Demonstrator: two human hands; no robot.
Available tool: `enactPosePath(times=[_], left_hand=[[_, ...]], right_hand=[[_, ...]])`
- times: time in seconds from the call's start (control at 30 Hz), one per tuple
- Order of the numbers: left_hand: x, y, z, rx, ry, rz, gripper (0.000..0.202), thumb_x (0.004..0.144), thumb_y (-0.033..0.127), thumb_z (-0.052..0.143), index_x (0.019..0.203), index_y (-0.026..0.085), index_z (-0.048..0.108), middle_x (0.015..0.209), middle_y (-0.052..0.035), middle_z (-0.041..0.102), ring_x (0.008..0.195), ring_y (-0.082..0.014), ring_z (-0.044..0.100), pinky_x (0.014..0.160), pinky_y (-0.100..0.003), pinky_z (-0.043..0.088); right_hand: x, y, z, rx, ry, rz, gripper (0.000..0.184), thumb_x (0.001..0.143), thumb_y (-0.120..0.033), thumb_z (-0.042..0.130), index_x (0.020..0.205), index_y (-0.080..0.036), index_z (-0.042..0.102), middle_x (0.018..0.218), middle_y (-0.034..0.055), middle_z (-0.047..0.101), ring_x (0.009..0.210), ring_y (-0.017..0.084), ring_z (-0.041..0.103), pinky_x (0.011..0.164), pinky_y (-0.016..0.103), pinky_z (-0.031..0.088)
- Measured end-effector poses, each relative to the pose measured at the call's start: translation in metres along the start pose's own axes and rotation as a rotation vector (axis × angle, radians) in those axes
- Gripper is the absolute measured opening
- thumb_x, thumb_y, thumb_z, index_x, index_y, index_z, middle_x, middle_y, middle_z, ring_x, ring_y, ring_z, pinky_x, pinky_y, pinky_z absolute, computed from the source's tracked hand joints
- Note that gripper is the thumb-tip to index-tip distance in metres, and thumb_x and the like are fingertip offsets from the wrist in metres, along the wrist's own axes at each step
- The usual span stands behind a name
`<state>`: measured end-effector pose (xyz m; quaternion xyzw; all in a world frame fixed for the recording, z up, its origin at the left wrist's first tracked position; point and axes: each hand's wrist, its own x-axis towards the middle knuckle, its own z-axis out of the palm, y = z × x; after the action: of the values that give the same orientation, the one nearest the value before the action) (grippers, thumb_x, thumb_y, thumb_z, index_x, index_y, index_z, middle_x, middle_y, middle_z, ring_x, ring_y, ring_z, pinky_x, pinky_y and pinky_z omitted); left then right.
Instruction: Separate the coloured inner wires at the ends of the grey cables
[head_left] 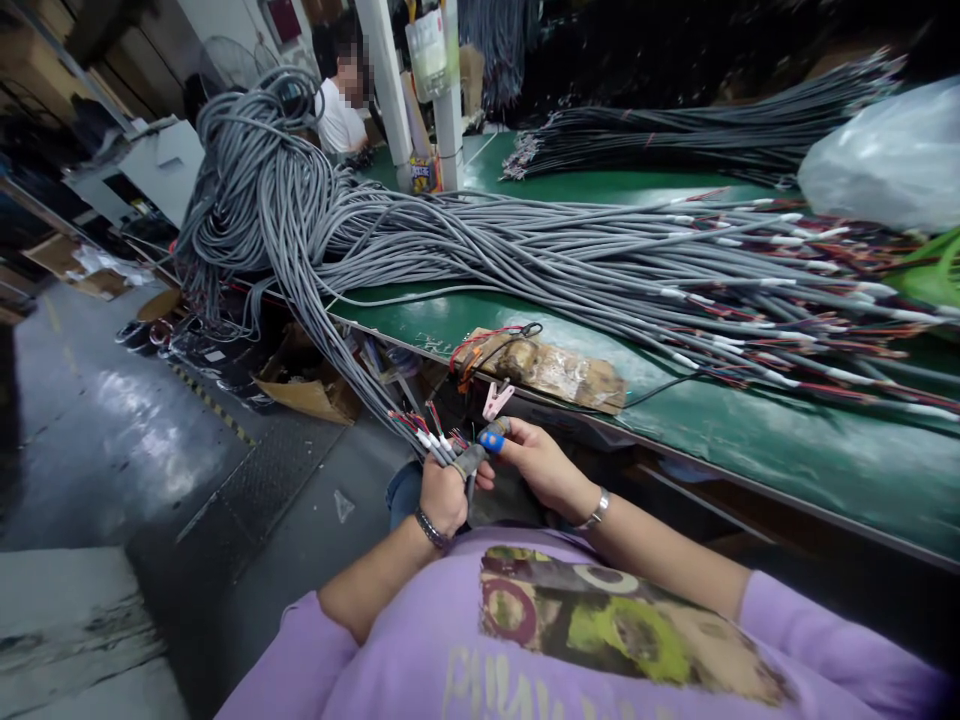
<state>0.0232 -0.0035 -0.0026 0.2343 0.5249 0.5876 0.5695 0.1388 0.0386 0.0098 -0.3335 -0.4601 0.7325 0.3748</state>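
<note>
My left hand (444, 492) is wrapped round several grey cables (382, 405), whose white-sleeved ends and bared red and dark wires stick up beside the thumb. A grey cover is on that thumb. My right hand (544, 462), with a blue cover (491, 441) on its thumb, is closed in a pinch close to the left thumb. What lies between its fingertips is too small to make out. Just beyond the right fingers is a pale pink clip (497, 401) at the bench edge. A tape-wrapped wooden block (555, 370) with red and black wires lies behind it.
A large heap of grey cables (480, 235) spreads along the green bench (750, 470). Behind it are a darker cable bundle (675, 140) and a clear plastic bag (885, 155). A person in white (341, 115) sits at the far left. A cardboard box (307, 385) stands below the bench.
</note>
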Motion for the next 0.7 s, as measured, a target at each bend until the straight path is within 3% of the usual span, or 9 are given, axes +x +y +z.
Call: enactPosePath(times=[0.13, 0.27, 0.4, 0.6, 0.7], left_hand=[[0.000, 0.005, -0.001, -0.019, 0.010, 0.020, 0.032, 0.059, 0.041, 0.074, 0.062, 0.013, 0.059, 0.046, 0.0010, 0.057, 0.037, -0.0078, 0.049, 0.038, -0.019, 0.037], [-0.001, 0.014, -0.001, -0.023, 0.008, 0.021, 0.031, 0.059, 0.041, 0.073, 0.064, 0.013, 0.062, 0.047, 0.0008, 0.057, 0.038, -0.0072, 0.048, 0.038, -0.019, 0.038], [-0.003, 0.021, 0.003, -0.033, -0.045, -0.010, 0.028, 0.057, 0.038, 0.074, 0.063, 0.013, 0.062, 0.046, 0.0004, 0.057, 0.037, -0.0073, 0.048, 0.037, -0.019, 0.037], [0.002, 0.024, 0.011, -0.046, -0.138, -0.024, 0.025, 0.058, 0.035, 0.073, 0.060, 0.013, 0.062, 0.045, -0.0003, 0.057, 0.036, -0.0077, 0.047, 0.034, -0.019, 0.035], [0.006, 0.025, 0.012, -0.030, -0.156, -0.037, 0.026, 0.057, 0.035, 0.073, 0.059, 0.013, 0.061, 0.044, -0.0005, 0.057, 0.035, -0.0080, 0.047, 0.034, -0.019, 0.034]], right_hand=[[0.004, 0.008, -0.011, 0.105, 0.098, 0.019, 0.030, 0.066, -0.042, 0.074, 0.070, -0.016, 0.058, 0.060, -0.0030, 0.054, 0.053, 0.008, 0.046, 0.055, 0.025, 0.039], [0.010, 0.010, -0.024, 0.319, 0.138, 0.111, 0.031, 0.073, -0.048, 0.067, 0.076, -0.017, 0.062, 0.069, 0.0002, 0.059, 0.056, 0.009, 0.048, 0.057, 0.026, 0.045], [0.020, 0.002, -0.028, 0.360, 0.125, 0.187, 0.032, 0.078, -0.050, 0.060, 0.079, -0.018, 0.064, 0.075, 0.0033, 0.063, 0.057, 0.010, 0.052, 0.056, 0.024, 0.047], [0.033, -0.002, -0.019, 0.259, 0.071, 0.040, 0.043, 0.071, -0.058, 0.065, 0.072, -0.015, 0.064, 0.062, 0.0012, 0.059, 0.056, 0.010, 0.052, 0.054, 0.022, 0.044], [0.034, -0.001, -0.017, 0.256, 0.062, 0.012, 0.046, 0.072, -0.062, 0.061, 0.079, -0.016, 0.065, 0.065, 0.0013, 0.060, 0.058, 0.011, 0.052, 0.056, 0.024, 0.044]])
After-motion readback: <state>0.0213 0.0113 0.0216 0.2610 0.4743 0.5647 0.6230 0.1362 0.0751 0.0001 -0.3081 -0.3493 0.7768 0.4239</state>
